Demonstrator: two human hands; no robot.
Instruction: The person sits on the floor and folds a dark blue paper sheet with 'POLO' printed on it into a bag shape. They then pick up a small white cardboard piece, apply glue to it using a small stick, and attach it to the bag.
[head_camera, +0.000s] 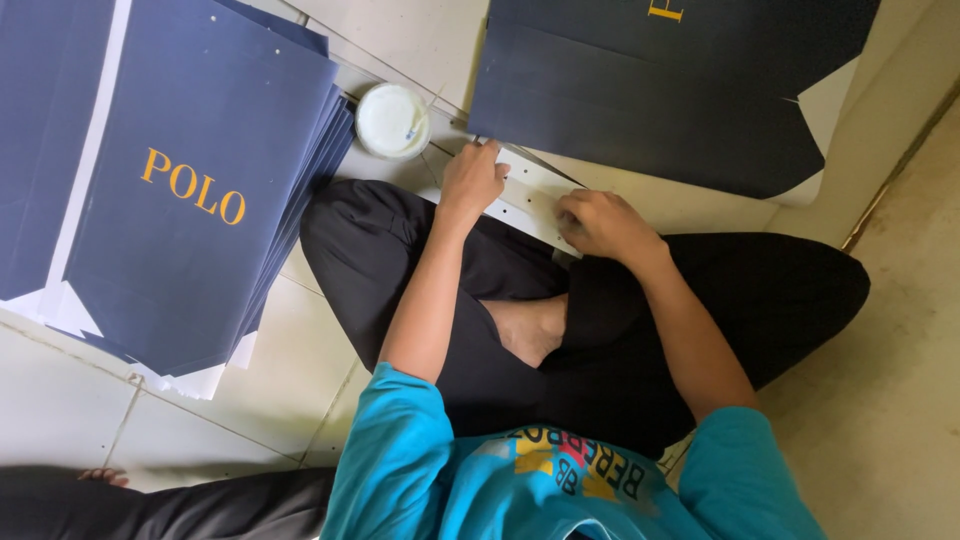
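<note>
Both hands on white strip (530, 200), which lies on floor (400, 40) at near edge of dark sheet (650, 100). L hand (472, 180) grip closed on strip end; R hand (600, 222) curled over it, can't tell if pinching. Looks like pressing strip down; moving on needs it kept aligned. Glue tub (392, 120) close left, stack (200, 200) beyond; knees hem in.

The person sits cross-legged, both bare forearms reaching forward from turquoise short sleeves. The left hand (472, 178) lies palm down, its fingers (490, 152) curled and pressed flat at the tips. The right hand (600, 222) rests just beside it, knuckles up, fingers bent under, wrist slightly cocked inward.
</note>
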